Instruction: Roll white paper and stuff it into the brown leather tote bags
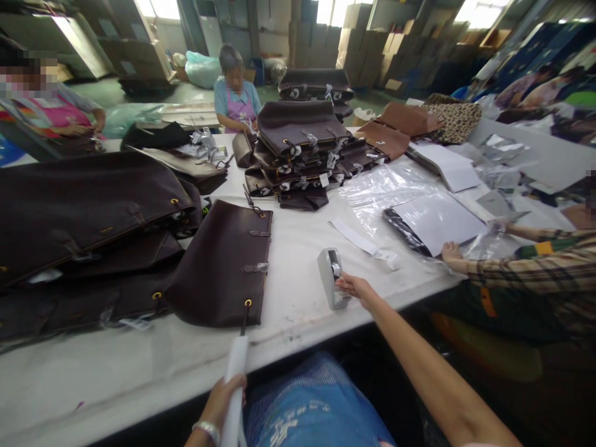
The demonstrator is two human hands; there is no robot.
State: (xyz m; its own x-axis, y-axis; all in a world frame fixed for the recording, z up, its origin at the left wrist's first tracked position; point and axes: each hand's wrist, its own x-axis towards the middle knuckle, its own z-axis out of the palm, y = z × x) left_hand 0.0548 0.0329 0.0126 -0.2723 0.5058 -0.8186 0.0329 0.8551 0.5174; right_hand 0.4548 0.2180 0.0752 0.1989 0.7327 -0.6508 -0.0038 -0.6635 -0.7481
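My left hand [222,397] grips a white sleeve-like wrap [236,366] at the table's front edge. A dark strap runs from the wrap's upper end to a gold eyelet on a dark brown leather bag [218,267], which lies flat on the table. To the right, my right hand [356,290] reaches a grey tape dispenser [328,282]. Its fingertips are pinched together by the roll, at the tape's end; the clear tape itself is hard to make out.
More brown bags [84,217] are piled at left, with another stack [298,133] at the back. A co-worker's hand [451,251] rests by a white sheet [433,220] on the right. Paper strips [354,237] and clear plastic [386,186] lie between. Two people stand across the table.
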